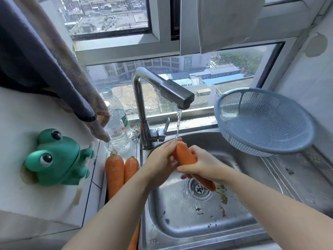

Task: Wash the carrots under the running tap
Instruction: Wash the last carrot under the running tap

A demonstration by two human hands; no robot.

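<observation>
Two unwashed orange carrots (121,175) are being left waiting on the counter left of the stainless steel sink (201,222). A third orange carrot (185,156) is being gripped by the left hand (162,159) and right hand (203,165), both closed around it, under the thin water stream (178,123) from the steel tap (162,91). The blue plastic colander (263,121) is being kept empty, so washing is judged barely begun.

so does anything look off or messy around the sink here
Brown specks and bits are scattered on the sink floor beside the drain, probably dirt off the carrot. The blue colander also sits tilted on the sink's back corner. Nothing looks damaged.
</observation>
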